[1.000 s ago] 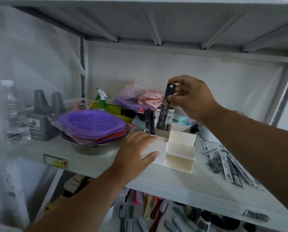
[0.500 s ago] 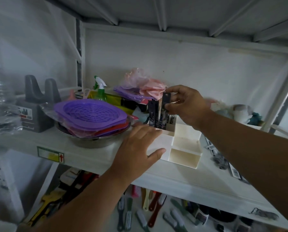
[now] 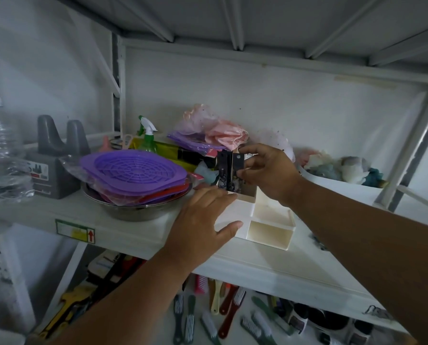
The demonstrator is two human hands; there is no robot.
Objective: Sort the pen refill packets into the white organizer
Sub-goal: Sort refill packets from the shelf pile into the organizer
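- Your right hand [image 3: 267, 170] has come down since a second ago: the pen refill packet [image 3: 237, 168] you held high above the white organizer [image 3: 270, 227] now stands in its tall rear compartment, still pinched between thumb and fingertips.
- That packet looks nearly seated, so letting go seems next.
- Your left hand [image 3: 203, 227] lies spread flat against the organizer's left side, steadying it.
- The rear compartment holds several dark packets upright; the two front compartments show empty.
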